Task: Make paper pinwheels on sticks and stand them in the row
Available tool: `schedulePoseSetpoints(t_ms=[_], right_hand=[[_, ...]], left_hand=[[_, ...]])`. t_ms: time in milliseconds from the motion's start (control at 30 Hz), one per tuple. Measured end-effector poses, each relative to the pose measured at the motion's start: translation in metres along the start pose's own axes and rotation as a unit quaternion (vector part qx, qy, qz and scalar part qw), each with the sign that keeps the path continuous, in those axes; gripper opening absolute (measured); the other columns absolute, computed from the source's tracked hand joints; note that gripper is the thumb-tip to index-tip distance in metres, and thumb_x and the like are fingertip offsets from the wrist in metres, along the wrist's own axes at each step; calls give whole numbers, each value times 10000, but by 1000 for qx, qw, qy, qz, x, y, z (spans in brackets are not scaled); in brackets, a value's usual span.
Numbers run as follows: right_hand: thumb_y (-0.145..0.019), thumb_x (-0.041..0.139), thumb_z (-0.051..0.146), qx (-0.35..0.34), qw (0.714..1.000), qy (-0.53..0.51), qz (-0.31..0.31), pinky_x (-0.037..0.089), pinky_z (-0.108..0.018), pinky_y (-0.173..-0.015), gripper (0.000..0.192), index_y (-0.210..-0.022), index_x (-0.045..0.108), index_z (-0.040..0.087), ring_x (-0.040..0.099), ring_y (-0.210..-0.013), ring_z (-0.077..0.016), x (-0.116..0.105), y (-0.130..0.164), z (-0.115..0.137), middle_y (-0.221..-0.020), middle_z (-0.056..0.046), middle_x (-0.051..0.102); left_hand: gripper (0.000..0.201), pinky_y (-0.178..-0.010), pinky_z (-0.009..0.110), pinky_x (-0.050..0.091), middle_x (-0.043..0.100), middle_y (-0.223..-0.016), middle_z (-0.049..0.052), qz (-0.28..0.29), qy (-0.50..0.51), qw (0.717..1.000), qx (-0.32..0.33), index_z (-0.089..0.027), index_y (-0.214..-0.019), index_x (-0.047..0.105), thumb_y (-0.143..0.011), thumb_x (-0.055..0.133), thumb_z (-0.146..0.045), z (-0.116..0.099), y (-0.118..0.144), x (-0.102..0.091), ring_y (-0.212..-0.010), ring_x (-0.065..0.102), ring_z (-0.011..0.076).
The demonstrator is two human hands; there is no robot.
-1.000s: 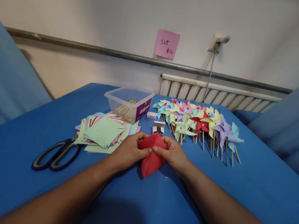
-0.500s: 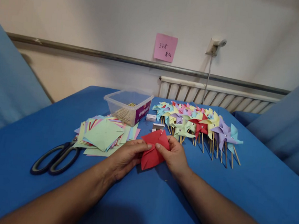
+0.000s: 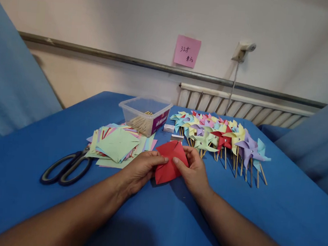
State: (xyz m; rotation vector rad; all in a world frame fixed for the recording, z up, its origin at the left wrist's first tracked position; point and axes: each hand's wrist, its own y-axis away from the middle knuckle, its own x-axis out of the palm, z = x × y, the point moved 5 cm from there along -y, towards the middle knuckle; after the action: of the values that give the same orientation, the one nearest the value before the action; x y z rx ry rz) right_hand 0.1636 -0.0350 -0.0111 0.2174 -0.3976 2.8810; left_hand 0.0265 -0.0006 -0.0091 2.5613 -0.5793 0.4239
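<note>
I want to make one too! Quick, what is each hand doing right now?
Left hand: closed, pinching the left side of the red paper.
Right hand: closed, pinching the same red paper from the right.

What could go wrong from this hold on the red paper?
1. Both the left hand and right hand pinch the folded red paper near its middle; a hard pull might tear or crease it.
2. The finished pinwheels lie close beside the right hand; a sideways sweep could knock them.
3. The scissors lie near the left forearm and could get nudged.
</note>
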Motion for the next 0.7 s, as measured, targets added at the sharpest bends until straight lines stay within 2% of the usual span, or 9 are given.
schedulePoseSetpoints(t_ms=[67, 133, 267, 367, 467, 567, 700], right_hand=[[-737, 668, 223, -74, 993, 85, -20, 494, -373, -837, 463, -1169, 499, 229, 582, -1020, -219, -3, 3, 10, -1120, -76, 602], [-735, 641, 165, -156, 970, 184, -16, 467, -415, -901, 541, -1241, 473, 260, 514, -1138, -243, -2, 8, 23, -1227, -89, 527], [-712, 578, 66, -270, 900, 337, 55, 337, -498, -1042, 505, -1157, 556, 304, 385, -1274, -270, 13, 21, 41, -1360, -57, 389], [-685, 564, 36, -300, 854, 414, 92, 283, -544, -1062, 508, -1109, 580, 314, 319, -1317, -301, 20, 26, 43, -1425, -34, 315], [-686, 574, 38, -317, 825, 456, 101, 281, -556, -1056, 494, -1098, 576, 310, 277, -1337, -317, 21, 26, 41, -1447, -36, 292], [-719, 604, 80, -327, 813, 471, 100, 292, -550, -1048, 400, -1052, 593, 302, 279, -1335, -319, 21, 25, 40, -1422, -43, 333], [-776, 611, 131, -345, 814, 458, 94, 312, -520, -1046, 238, -960, 623, 282, 322, -1312, -298, 19, 24, 42, -1356, -47, 415]], left_hand=[[175, -705, 278, 498, 685, -725, 40, -8, 22, 1000, 9, -129, -768, 648, -641, 759, -173, -3, 0, -2, -678, 634, 158], [183, -720, 288, 510, 703, -787, 64, -17, 39, 999, 19, -122, -820, 671, -657, 745, -163, -7, 0, -5, -700, 642, 169], [179, -711, 291, 522, 713, -860, 85, -12, 65, 997, 31, -125, -858, 683, -684, 712, -151, -12, 0, -7, -728, 653, 181], [162, -690, 275, 519, 711, -866, 86, -5, 71, 997, 30, -127, -856, 683, -697, 696, -158, -12, 1, -6, -716, 653, 172], [162, -658, 270, 517, 710, -861, 88, -5, 65, 998, 26, -126, -849, 681, -694, 700, -169, -12, 2, -7, -697, 652, 171], [184, -655, 269, 514, 708, -872, 84, 3, 68, 997, 28, -129, -863, 678, -688, 711, -177, -11, 1, -7, -704, 653, 171], [191, -668, 275, 508, 702, -879, 86, 5, 56, 998, 39, -125, -862, 670, -684, 717, -178, -11, 0, -7, -700, 644, 163]])
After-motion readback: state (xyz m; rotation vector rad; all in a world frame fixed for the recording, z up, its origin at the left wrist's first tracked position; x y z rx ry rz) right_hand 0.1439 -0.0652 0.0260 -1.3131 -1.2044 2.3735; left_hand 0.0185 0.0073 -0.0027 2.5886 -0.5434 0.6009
